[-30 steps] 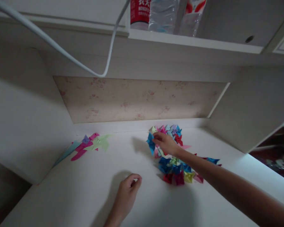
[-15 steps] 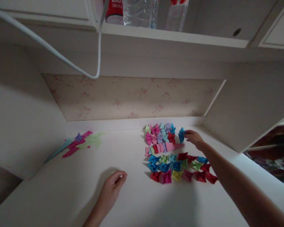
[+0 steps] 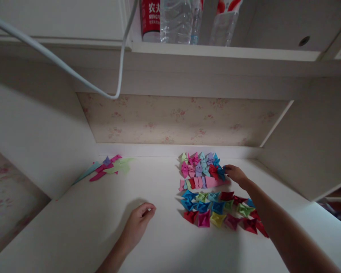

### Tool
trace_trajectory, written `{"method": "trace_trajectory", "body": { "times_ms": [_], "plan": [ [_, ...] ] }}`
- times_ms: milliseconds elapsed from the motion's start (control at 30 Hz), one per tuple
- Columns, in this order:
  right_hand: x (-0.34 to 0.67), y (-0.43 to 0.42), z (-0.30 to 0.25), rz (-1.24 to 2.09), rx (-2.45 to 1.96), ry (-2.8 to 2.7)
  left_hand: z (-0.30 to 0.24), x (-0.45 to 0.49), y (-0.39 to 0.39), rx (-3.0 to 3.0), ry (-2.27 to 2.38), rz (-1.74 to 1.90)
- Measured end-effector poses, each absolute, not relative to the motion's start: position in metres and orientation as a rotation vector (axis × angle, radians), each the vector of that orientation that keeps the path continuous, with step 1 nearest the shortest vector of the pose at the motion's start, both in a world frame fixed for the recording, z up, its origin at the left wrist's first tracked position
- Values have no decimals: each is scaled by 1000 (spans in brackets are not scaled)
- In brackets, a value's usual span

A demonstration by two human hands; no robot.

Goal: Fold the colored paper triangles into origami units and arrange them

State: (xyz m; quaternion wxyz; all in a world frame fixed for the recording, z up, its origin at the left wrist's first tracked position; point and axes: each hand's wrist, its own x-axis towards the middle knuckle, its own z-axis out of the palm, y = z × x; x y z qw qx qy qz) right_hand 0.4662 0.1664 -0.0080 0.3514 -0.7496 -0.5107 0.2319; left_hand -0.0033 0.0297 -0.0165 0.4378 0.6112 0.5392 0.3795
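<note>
My right hand (image 3: 236, 175) pinches a blue origami piece (image 3: 221, 173) at the right end of a block of small folded papers. That piece sits beside a red origami piece (image 3: 213, 171). The block's colours are pink, purple, light blue, green and red. Below it lies a row of flat folded strips (image 3: 196, 183), with a pink pointed strip (image 3: 216, 182) at its right. Nearer me are several rows of open boat-like origami pieces (image 3: 218, 207), partly covered by my right forearm. My left hand (image 3: 139, 220) rests on the white tabletop (image 3: 165, 242), fingers curled together with nothing visible in them.
At the left back lies a loose pile of coloured paper pieces (image 3: 113, 167), against the side panel. Overhead, a shelf (image 3: 244, 53) holds clear plastic bottles (image 3: 176, 22) and a red-labelled one. A white cable (image 3: 74, 72) hangs across the upper left.
My right hand has brought the blue origami piece leftward and down, against the end of the block. The left hand stays where it was. The camera view has shifted slightly.
</note>
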Motion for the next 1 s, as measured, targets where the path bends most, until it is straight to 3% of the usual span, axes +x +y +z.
{"method": "trace_trajectory", "body": {
  "times_ms": [400, 667, 800, 1000],
  "plan": [
    [470, 156, 7, 256, -2051, -1437, -15, -4, 28, 1503, 1324, 997],
    [420, 81, 25, -5, -1947, -1498, -18, -6, 28, 1416, 1312, 996],
    [362, 25, 30, 176, -1802, -1446, -20, -7, 29, 1398, 1290, 1022],
    [238, -32, 36, 766, -1394, -1451, -22, -8, 28, 1450, 1280, 1051]
  ]
}}
